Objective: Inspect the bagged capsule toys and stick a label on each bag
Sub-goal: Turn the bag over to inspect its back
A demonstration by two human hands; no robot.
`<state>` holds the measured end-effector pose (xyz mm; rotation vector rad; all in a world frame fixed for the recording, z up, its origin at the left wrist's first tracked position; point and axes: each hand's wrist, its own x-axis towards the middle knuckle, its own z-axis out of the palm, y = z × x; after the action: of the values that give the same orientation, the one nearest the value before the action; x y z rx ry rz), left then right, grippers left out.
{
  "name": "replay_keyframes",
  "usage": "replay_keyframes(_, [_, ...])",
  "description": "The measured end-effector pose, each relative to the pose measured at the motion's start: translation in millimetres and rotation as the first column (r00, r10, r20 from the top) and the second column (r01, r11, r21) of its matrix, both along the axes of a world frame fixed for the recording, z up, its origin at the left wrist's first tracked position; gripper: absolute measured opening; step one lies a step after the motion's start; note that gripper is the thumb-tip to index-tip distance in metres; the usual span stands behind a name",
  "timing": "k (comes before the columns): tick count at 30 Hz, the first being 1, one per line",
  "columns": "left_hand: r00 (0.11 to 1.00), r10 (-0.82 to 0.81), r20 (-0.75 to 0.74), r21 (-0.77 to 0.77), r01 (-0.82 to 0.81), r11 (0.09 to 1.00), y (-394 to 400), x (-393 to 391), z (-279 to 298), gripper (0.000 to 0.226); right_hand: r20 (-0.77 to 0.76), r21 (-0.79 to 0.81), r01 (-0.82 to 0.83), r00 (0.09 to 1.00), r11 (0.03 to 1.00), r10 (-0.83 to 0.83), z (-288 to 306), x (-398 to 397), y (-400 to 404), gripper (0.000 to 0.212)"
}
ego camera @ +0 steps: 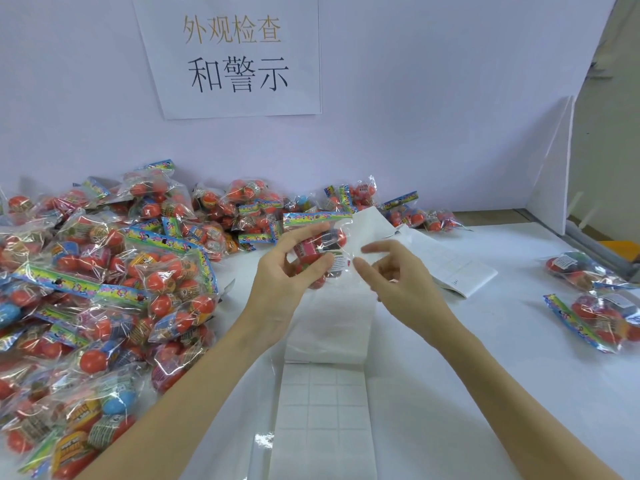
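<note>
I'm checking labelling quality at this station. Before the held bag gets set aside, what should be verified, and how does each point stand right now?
1. Bag held securely: ok, the left hand grips the held bag.
2. Label on the bag: ok, a white warning label sits on its front.
3. Label pressed flat: cannot tell, edges too small to see.
4. Right hand free: ok, fingers loosely curled beside the bag, holding nothing.
5. Done pile has room: ok, two labelled bags lie at right on the table.
6. Label sheet within reach: ok, directly below the hands.
</note>
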<state>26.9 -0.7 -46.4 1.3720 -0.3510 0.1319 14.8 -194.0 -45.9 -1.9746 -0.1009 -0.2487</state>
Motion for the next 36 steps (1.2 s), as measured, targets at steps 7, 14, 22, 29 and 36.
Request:
replay_keyframes(7, [0.999,-0.004,0.045,0.029,0.003,1.000,-2.5,-2.9,0.7,0.046,-0.077,0.412,-0.205,0.963,0.888,0.258,7.4,-6.6,10.8,0.047])
replay_keyframes(14, [0.997,-0.030,0.077,0.081,0.024,0.996,-2.6,-5.2,3.4,0.048,-0.049,0.512,-0.199,0.965,0.836,0.259,6.8,-5.3,8.0,0.037])
replay_keyframes(22, [1.000,0.030,0.007,-0.095,-0.029,0.995,0.5,1.5,4.3,0.092,-0.105,0.450,-0.189,0.959,0.873,0.262,5.0,-5.0,7.3,0.020])
replay_keyframes(29, [0.969,0.146,-0.199,0.084,-0.131,0.988,15.3,7.5,9.6,0.040,-0.110,0.481,-0.131,0.972,0.867,0.208,5.0,-0.2,4.0,0.031])
replay_keyframes(36, [0.979,0.166,-0.121,0.031,-0.164,0.986,13.8,7.3,11.9,0.010,0.001,0.432,-0.151,0.986,0.889,0.167,5.0,-1.9,6.3,0.025])
